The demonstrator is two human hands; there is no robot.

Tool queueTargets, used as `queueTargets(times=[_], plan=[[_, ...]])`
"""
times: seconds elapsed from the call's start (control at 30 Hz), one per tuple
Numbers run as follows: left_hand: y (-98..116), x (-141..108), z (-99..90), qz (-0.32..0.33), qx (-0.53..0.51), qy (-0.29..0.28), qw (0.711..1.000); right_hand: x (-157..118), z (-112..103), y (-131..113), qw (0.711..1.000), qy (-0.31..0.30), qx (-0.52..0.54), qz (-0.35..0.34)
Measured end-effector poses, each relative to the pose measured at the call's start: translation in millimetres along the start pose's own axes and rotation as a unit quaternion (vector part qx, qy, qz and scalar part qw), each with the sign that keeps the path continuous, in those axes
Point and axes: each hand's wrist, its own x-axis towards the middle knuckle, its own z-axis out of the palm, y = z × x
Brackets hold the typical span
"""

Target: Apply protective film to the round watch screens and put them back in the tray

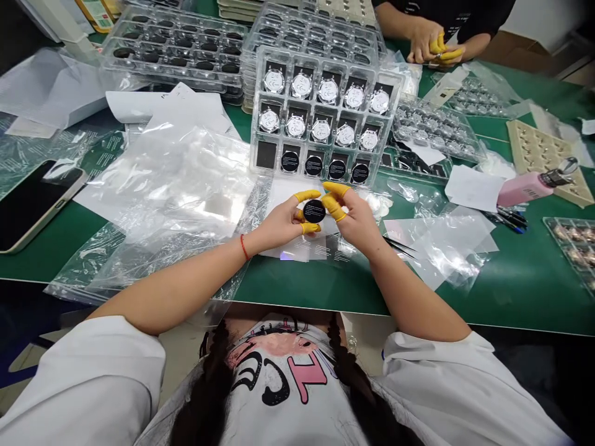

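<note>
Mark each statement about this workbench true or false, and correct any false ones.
1. The left hand wears a red bracelet. True.
2. Yellow finger cots on the left hand grip a round black disc. True.
3. The bottom row of the clear plastic tray holds silver dials. False: it holds black discs.
4. The pink bottle stands upright. False: it lies on its side.
5. A smartphone lies on the green mat. True.
</note>
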Motion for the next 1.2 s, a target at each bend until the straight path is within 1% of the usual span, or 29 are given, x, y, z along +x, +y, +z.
queueTargets(times=[0.07, 0.13, 0.2, 0.27, 0.33, 0.37, 0.4, 0.47, 0.53, 0.57, 0.63, 0.7, 0.8, 0.87, 0.93, 1.07, 1.13, 1.2], plan=[[1, 1, 0.9, -0.001, -0.023, 0.005, 1.0, 5, 6, -11, 0.998, -0.039, 0.052, 0.016], [3, 1, 1.6, -0.012, -0.031, 0.025, 0.999, 24, 10, -17, 0.998, -0.033, 0.059, 0.01], [6, 1, 1.2, -0.041, -0.025, 0.04, 0.998, 57, 16, -16, 0.999, -0.005, 0.037, -0.024], [6, 1, -0.3, -0.069, -0.014, 0.038, 0.997, 96, 28, -11, 0.998, 0.017, -0.001, -0.06], [5, 1, -2.2, -0.08, -0.013, 0.027, 0.996, 131, 49, -4, 0.996, 0.019, -0.038, -0.08], [4, 2, -3.0, -0.079, -0.018, 0.023, 0.996, 144, 60, -1, 0.995, 0.018, -0.055, -0.085], [2, 3, -3.5, -0.076, -0.027, 0.019, 0.997, 152, 73, 1, 0.994, 0.015, -0.072, -0.086], [-2, 5, -4.0, -0.074, -0.044, 0.014, 0.996, 158, 93, 3, 0.99, 0.012, -0.11, -0.086], [-5, 8, -4.0, -0.076, -0.053, 0.009, 0.996, 156, 102, -2, 0.985, 0.014, -0.149, -0.088], [-6, 8, -4.1, -0.073, -0.051, 0.009, 0.996, 155, 102, -6, 0.982, 0.015, -0.166, -0.091], [-9, 9, -4.3, -0.057, -0.054, 0.017, 0.997, 158, 95, -18, 0.977, 0.016, -0.19, -0.1], [-10, 9, -4.8, -0.062, -0.063, 0.007, 0.996, 171, 84, -31, 0.971, 0.006, -0.212, -0.109], [-10, 9, -6.2, -0.083, -0.084, -0.009, 0.993, 200, 75, -52, 0.952, -0.053, -0.277, -0.119], [-9, 9, -7.4, -0.087, -0.082, -0.008, 0.993, 217, 75, -63, 0.936, -0.093, -0.321, -0.11], [-7, 8, -8.4, -0.089, -0.074, -0.008, 0.993, 226, 80, -70, 0.935, -0.101, -0.326, -0.1], [-3, 5, -9.0, -0.086, -0.066, -0.008, 0.994, 228, 85, -68, 0.958, -0.063, -0.249, -0.129], [-3, 4, -8.4, -0.083, -0.068, -0.003, 0.994, 226, 81, -61, 0.957, -0.053, -0.246, -0.146], [-4, 5, -7.6, -0.083, -0.074, 0.001, 0.994, 226, 74, -51, 0.949, -0.055, -0.269, -0.157]])
